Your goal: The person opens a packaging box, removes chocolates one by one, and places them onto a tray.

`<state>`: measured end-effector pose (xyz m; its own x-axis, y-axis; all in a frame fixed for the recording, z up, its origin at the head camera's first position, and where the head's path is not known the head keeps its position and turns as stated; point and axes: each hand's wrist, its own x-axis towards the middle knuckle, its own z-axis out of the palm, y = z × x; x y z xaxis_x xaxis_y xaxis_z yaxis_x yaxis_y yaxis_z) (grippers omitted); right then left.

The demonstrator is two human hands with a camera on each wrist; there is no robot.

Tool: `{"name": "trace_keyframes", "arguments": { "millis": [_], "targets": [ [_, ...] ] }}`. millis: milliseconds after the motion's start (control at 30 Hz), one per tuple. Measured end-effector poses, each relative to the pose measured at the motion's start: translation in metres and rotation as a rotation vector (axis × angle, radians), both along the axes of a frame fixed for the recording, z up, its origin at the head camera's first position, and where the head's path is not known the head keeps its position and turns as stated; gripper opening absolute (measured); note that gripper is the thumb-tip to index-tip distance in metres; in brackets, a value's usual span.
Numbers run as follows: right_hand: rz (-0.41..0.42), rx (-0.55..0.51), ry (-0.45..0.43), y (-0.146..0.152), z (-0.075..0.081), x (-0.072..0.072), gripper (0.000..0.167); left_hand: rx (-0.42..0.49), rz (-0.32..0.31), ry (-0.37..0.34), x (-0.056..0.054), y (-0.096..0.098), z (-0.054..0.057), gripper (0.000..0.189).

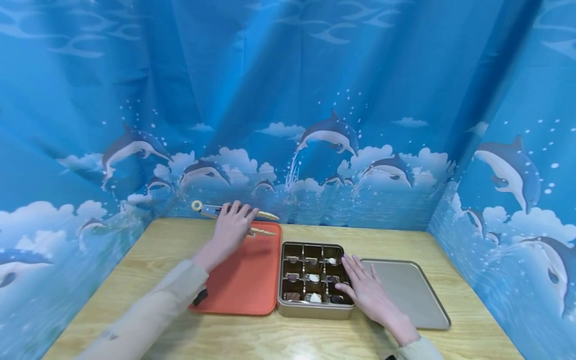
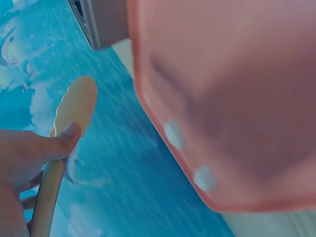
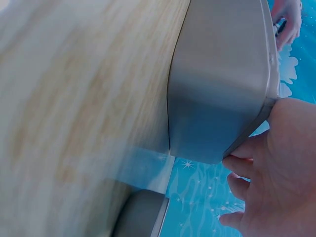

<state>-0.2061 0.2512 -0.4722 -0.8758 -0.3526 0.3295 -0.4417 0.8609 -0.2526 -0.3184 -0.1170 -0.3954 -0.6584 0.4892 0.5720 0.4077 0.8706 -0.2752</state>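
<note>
My left hand (image 1: pixel 231 227) grips a pair of tongs (image 1: pixel 268 215) with cream, scalloped tips, above the far edge of a red tray (image 1: pixel 243 280). In the left wrist view, the thumb presses on one tong arm (image 2: pixel 76 106); the tips stand apart with nothing between them. Two small pale pieces (image 2: pixel 174 134) lie near the tray's edge. Right of the tray stands a metal tin (image 1: pixel 315 312), divided into several compartments holding dark and white chocolates (image 1: pixel 314 278). My right hand (image 1: pixel 371 292) rests on the tin's right rim, fingers extended and thumb over the rim.
A flat metal lid (image 1: pixel 405 287) lies right of the tin, partly behind the right hand. Everything stands on a wooden table (image 1: pixel 288 340). A blue curtain (image 1: pixel 252 125) printed with dolphins hangs behind and at both sides.
</note>
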Motion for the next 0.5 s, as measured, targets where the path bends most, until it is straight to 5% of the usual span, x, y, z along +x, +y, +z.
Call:
{"name": "trace_keyframes", "arguments": {
  "millis": [167,500],
  "targets": [
    [-0.026,0.028,-0.02,-0.002,0.006,0.001,0.074,-0.02,-0.02,-0.004,0.002,0.029,0.011,0.059],
    [-0.047,0.085,-0.092,-0.004,0.011,0.005,0.076,-0.085,-0.16,0.028,0.003,0.086,0.027,0.058]
  ]
}}
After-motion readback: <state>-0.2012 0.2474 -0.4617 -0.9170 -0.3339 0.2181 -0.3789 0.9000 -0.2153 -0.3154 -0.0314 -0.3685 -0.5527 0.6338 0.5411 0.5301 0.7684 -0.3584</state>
